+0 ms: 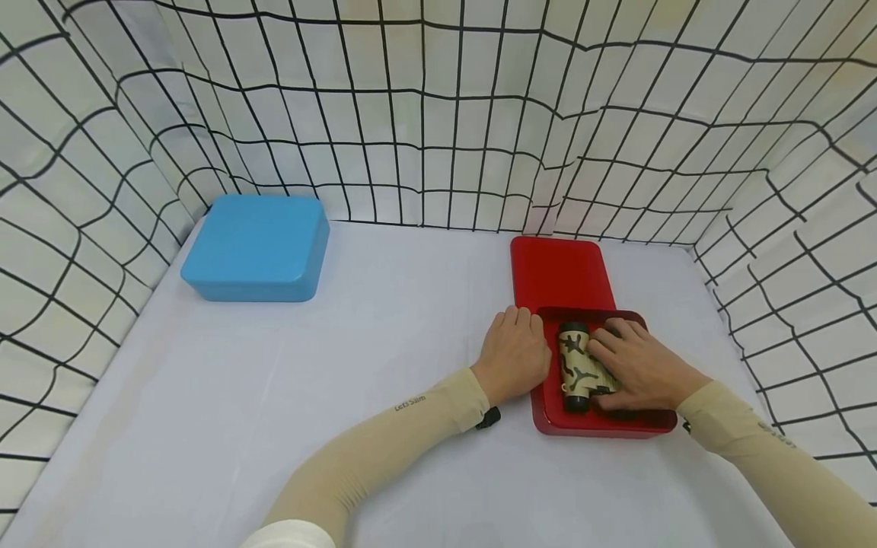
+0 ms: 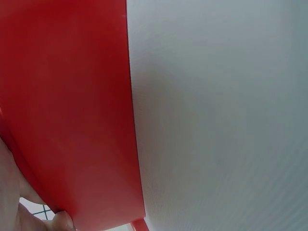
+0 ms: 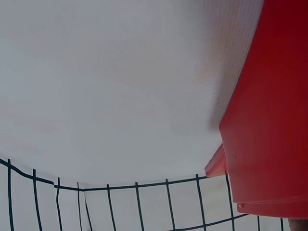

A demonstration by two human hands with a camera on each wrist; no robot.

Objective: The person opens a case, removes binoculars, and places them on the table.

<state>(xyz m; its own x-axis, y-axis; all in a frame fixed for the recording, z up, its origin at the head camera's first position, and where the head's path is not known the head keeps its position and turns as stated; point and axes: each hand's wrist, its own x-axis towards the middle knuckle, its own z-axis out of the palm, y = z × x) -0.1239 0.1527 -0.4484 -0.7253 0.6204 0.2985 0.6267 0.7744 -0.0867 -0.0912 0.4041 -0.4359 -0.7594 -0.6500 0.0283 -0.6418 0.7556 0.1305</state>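
Note:
An open red box (image 1: 596, 432) stands at the right of the table in the head view, with its red lid (image 1: 562, 270) flat behind it. Camouflage-patterned binoculars (image 1: 578, 369) with black ends lie inside the box. My left hand (image 1: 512, 354) grips the box's left rim; in the left wrist view its fingertips (image 2: 61, 221) curl over the edge of the red wall (image 2: 72, 110). Reaching into the box, my right hand (image 1: 637, 365) holds the right part of the binoculars and covers much of it. The right wrist view shows mainly the box's outer wall (image 3: 274, 125).
A blue box (image 1: 253, 247), closed, sits at the back left of the white table (image 1: 274, 396). White walls with a black grid (image 1: 422, 114) surround the table at the back and sides. A small black object (image 1: 489, 417) shows beside the left forearm.

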